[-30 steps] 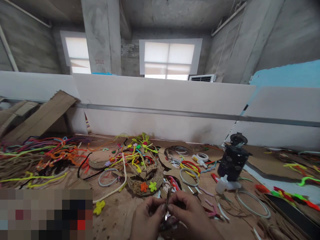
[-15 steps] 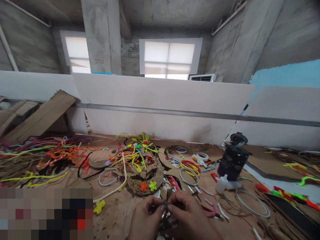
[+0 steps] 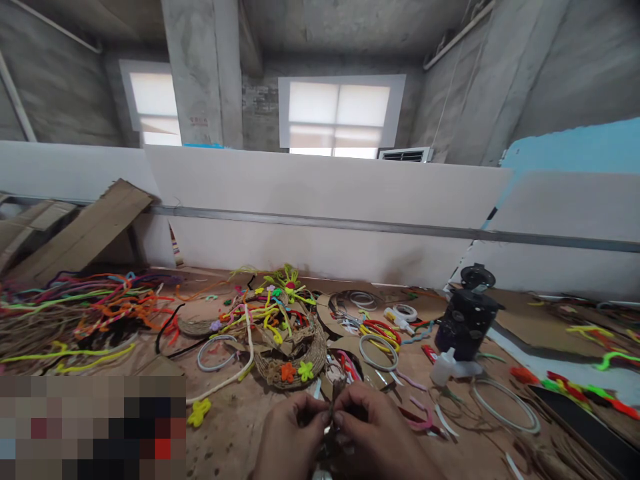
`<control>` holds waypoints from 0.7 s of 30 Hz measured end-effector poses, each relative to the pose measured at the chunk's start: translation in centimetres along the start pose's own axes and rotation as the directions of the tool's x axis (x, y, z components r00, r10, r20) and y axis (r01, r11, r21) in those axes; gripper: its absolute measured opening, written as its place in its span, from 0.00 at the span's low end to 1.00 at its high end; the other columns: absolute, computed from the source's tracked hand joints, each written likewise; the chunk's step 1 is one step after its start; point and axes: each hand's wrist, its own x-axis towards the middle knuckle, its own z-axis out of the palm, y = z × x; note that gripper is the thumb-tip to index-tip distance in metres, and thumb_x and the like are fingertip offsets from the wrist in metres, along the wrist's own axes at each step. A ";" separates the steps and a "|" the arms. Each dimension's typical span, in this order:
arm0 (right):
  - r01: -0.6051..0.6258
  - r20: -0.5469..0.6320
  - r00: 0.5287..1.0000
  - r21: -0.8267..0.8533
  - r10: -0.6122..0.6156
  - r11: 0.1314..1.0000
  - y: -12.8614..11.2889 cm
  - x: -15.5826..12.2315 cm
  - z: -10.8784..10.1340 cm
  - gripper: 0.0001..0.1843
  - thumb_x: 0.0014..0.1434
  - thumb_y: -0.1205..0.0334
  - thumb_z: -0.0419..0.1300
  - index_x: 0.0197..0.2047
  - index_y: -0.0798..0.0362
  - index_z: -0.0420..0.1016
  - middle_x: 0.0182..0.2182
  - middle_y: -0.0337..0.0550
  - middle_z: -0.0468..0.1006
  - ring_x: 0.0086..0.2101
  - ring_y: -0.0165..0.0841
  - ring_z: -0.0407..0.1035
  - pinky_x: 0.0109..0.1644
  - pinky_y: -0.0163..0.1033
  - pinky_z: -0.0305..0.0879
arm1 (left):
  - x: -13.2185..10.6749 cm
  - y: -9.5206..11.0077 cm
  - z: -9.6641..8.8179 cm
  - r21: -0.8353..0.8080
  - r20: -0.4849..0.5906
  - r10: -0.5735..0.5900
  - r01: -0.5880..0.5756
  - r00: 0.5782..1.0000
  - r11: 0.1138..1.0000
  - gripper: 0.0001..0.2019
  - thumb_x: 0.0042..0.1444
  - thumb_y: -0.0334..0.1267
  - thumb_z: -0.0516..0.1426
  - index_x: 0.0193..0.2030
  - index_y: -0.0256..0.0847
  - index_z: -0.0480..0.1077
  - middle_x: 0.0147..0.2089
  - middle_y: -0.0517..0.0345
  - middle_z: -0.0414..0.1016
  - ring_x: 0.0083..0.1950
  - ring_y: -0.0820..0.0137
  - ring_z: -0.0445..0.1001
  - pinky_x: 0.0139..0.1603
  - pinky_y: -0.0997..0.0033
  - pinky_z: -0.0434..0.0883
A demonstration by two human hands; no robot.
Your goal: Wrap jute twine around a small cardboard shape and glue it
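Observation:
At the bottom middle of the head view, my left hand (image 3: 293, 437) and my right hand (image 3: 373, 433) meet fingertip to fingertip. Both pinch a small brownish twisted piece (image 3: 335, 393) that sticks up between them; I cannot make out what it is. Something shiny hangs just under the fingers. Right behind the hands lies a woven rope basket (image 3: 295, 357) with an orange flower (image 3: 287, 372) and a green flower (image 3: 305, 370) on its side, and coloured pipe cleaners heaped in it.
A pile of pipe cleaners (image 3: 75, 310) covers the left of the wooden table (image 3: 235, 427). White rings (image 3: 379, 352), a glue bottle (image 3: 443, 368) and a black device (image 3: 467, 320) lie to the right. Cardboard sheets (image 3: 85, 230) lean at the back left; a white partition wall (image 3: 320, 200) closes the back.
My hands have sunk slightly toward the bottom edge and closed tighter around the small piece. Nothing else on the table has moved.

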 end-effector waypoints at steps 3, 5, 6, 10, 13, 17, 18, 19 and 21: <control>-0.002 -0.003 1.000 0.000 0.002 1.000 0.0 -0.1 0.1 0.06 0.52 0.65 0.60 0.30 0.55 0.79 0.28 0.40 0.78 0.32 0.35 0.72 0.36 0.36 0.63 | -0.1 0.3 0.0 0.037 0.006 0.023 -0.023 1.000 0.999 0.09 0.44 0.38 0.62 0.28 0.35 0.82 0.29 0.48 0.84 0.35 0.57 0.79 0.37 0.65 0.71; -0.002 0.003 1.000 -0.002 0.002 1.000 0.1 -0.1 0.1 0.06 0.52 0.65 0.61 0.30 0.55 0.79 0.28 0.41 0.78 0.32 0.35 0.72 0.36 0.36 0.63 | -0.1 0.4 0.0 0.036 0.018 0.031 -0.032 0.999 0.999 0.09 0.45 0.38 0.62 0.28 0.35 0.81 0.29 0.49 0.84 0.34 0.59 0.79 0.36 0.67 0.71; -0.004 0.006 1.000 0.000 0.004 1.000 0.2 -0.1 0.1 0.05 0.53 0.64 0.61 0.30 0.55 0.79 0.28 0.40 0.78 0.32 0.35 0.72 0.36 0.36 0.63 | -0.1 0.5 0.0 0.032 0.024 0.032 -0.033 0.999 0.999 0.09 0.45 0.38 0.61 0.28 0.36 0.81 0.28 0.50 0.83 0.33 0.60 0.79 0.35 0.68 0.71; -0.008 0.016 1.000 0.024 0.007 1.000 0.2 0.0 0.0 0.05 0.53 0.64 0.61 0.31 0.55 0.79 0.28 0.40 0.78 0.32 0.35 0.72 0.36 0.35 0.62 | -0.2 0.8 -0.2 0.064 0.026 0.042 -0.043 0.999 0.997 0.08 0.44 0.36 0.60 0.27 0.36 0.80 0.27 0.52 0.82 0.32 0.62 0.78 0.35 0.69 0.70; -0.003 0.027 1.000 0.021 0.003 1.000 0.2 0.0 0.0 0.05 0.53 0.64 0.61 0.31 0.55 0.78 0.29 0.40 0.78 0.32 0.35 0.71 0.36 0.35 0.62 | -0.3 1.0 -0.2 0.076 0.018 0.031 -0.032 0.999 0.997 0.08 0.43 0.36 0.60 0.27 0.35 0.79 0.27 0.51 0.81 0.32 0.61 0.77 0.35 0.68 0.69; 0.008 0.018 1.000 -0.002 -0.008 1.000 0.4 0.1 0.0 0.04 0.52 0.63 0.62 0.29 0.54 0.77 0.28 0.40 0.76 0.32 0.35 0.69 0.36 0.36 0.61 | -0.3 1.3 -0.2 0.074 0.027 0.011 -0.012 1.000 0.997 0.09 0.42 0.38 0.59 0.27 0.36 0.78 0.27 0.52 0.79 0.31 0.61 0.75 0.34 0.68 0.68; 0.011 0.018 1.000 0.000 -0.011 1.000 0.5 0.1 0.0 0.05 0.52 0.63 0.62 0.29 0.54 0.77 0.28 0.40 0.76 0.32 0.35 0.69 0.36 0.36 0.61 | -0.2 1.4 -0.1 0.081 0.020 0.010 -0.011 1.000 0.997 0.09 0.42 0.38 0.59 0.27 0.36 0.78 0.27 0.52 0.79 0.32 0.61 0.75 0.34 0.68 0.68; 0.011 0.019 1.000 0.000 -0.011 1.000 0.5 0.1 0.0 0.05 0.52 0.62 0.62 0.29 0.54 0.77 0.28 0.40 0.76 0.32 0.35 0.69 0.36 0.36 0.61 | -0.2 1.4 -0.1 0.090 0.014 0.008 -0.009 1.000 0.996 0.09 0.42 0.38 0.59 0.27 0.36 0.78 0.27 0.52 0.79 0.32 0.61 0.75 0.35 0.67 0.68; 0.012 0.017 1.000 0.004 -0.012 1.000 0.5 0.1 0.0 0.05 0.52 0.62 0.62 0.29 0.54 0.77 0.28 0.40 0.76 0.32 0.35 0.69 0.36 0.36 0.61 | -0.2 1.4 -0.1 0.090 0.000 0.009 -0.009 1.000 0.996 0.08 0.41 0.38 0.59 0.26 0.36 0.78 0.27 0.52 0.79 0.32 0.61 0.75 0.35 0.67 0.68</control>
